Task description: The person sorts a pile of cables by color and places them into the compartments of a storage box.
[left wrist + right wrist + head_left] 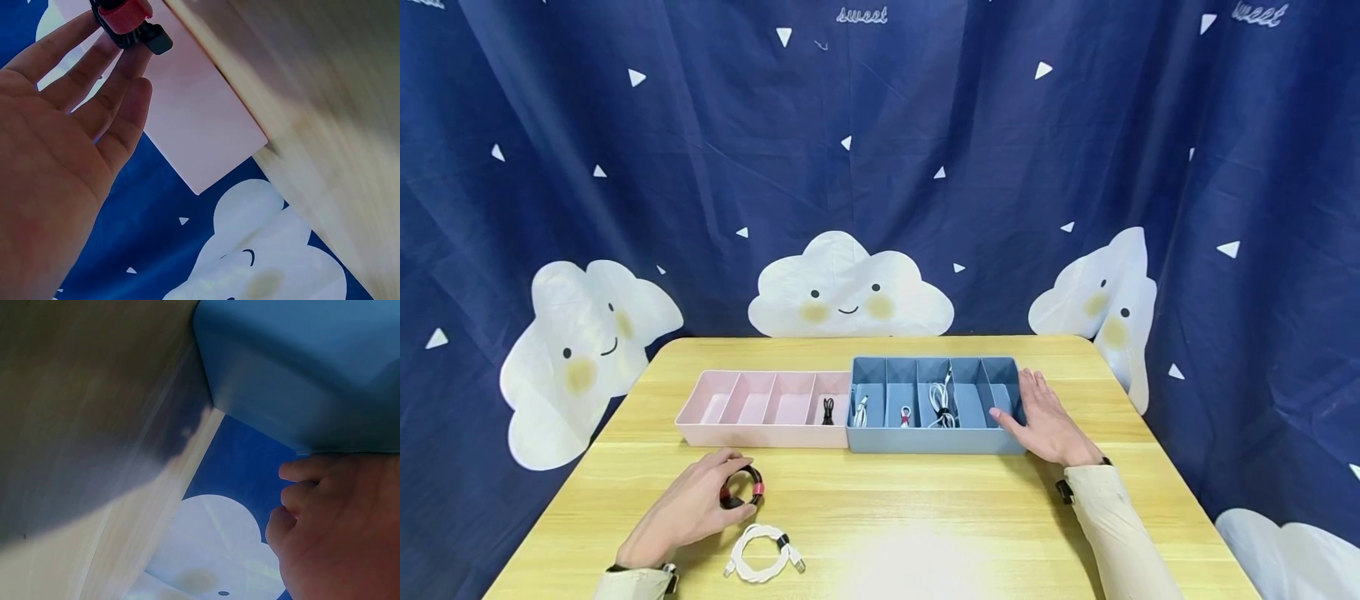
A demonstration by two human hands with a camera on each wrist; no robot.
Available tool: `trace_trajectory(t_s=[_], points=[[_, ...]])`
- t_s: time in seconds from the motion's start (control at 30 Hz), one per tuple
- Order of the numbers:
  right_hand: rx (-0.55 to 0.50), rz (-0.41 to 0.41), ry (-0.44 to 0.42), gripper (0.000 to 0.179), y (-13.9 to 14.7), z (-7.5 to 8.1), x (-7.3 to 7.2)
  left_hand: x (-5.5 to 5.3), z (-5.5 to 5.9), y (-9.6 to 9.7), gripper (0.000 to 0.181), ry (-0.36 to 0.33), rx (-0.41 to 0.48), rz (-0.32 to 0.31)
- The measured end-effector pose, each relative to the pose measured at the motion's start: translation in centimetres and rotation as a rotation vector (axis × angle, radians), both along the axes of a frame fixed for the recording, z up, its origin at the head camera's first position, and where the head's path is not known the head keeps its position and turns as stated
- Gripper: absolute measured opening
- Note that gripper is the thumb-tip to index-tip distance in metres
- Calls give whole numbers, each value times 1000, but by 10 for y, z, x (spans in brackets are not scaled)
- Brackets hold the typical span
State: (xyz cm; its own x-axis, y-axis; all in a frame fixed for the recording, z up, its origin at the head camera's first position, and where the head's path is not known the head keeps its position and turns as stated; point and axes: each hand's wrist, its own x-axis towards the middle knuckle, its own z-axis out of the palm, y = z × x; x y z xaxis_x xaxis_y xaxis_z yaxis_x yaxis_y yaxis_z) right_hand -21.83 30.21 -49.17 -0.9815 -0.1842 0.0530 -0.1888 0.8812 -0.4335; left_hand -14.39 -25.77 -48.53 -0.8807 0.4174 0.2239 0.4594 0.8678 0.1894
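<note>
Between thumb and fingers, my left hand (pixel 688 500) holds a coiled black cable (pixel 727 500) above the table, in front of the pink box (pixel 760 437). A red strap (pixel 128 19) binds the coil, and a black plug (pixel 157 39) sticks out in the left wrist view. Close by on the table lies a coiled white cable (pixel 741 546) with a black strap. My right hand (pixel 1051 429) rests against the right end of the blue box (pixel 936 442), fingers extended along the outside and thumb at the front rim. The right wrist view shows these fingers beside the blue wall (pixel 269 381).
The two divided boxes stand end to end across the table (pixel 880 492). A small black cable (pixel 828 410) lies in the pink box's rightmost compartment. White cables (pixel 940 398) occupy several blue compartments. A dark blue curtain (pixel 880 183) hangs behind the table.
</note>
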Motion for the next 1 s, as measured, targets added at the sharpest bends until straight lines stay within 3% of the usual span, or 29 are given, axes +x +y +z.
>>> trace_trajectory(t_s=[0.23, 0.6, 1.0], points=[[8, -5, -3, 105, 1, -2, -1, -2, 4, 2, 65, -12, -9, -9], [1, 0, -3, 104, 1, -2, 0, -4, 5, 6, 64, 58, -21, -38], [-1, 1, 0, 104, 0, -1, 1, -6, 10, 11, 66, 24, -28, -22]])
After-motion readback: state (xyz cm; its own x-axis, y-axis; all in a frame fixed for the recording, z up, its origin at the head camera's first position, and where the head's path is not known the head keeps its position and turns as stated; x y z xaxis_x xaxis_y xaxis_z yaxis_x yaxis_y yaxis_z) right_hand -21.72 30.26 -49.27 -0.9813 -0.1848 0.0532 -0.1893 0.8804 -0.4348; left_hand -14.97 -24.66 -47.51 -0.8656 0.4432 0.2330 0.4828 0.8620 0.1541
